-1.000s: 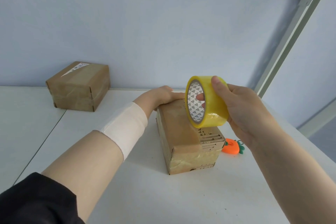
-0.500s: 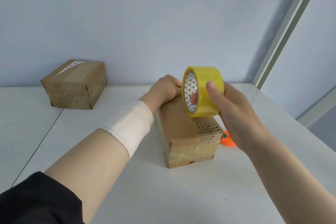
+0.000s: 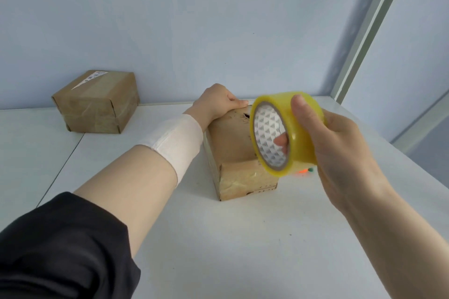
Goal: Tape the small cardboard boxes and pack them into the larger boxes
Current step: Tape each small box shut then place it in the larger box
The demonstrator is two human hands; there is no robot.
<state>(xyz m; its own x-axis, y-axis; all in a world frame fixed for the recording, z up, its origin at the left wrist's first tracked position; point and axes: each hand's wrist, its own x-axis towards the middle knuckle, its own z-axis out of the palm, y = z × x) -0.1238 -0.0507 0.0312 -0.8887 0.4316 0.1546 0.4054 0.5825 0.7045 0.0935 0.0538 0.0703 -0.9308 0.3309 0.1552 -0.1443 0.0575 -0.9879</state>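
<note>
Left hand [image 3: 216, 102]: your fingers hold the box [image 3: 230, 143].
Right hand [image 3: 340, 143]: your fingers grip the tape roll [image 3: 298, 150].
Progress: likely mid-taping; packing not begun.

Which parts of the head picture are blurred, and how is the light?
Head view: the yellow tape roll and the right hand holding it are slightly smeared by motion; the near box, the left hand on it and the far box are sharp. Light is even, shadows soft; the post leans, likely lens distortion.
</note>
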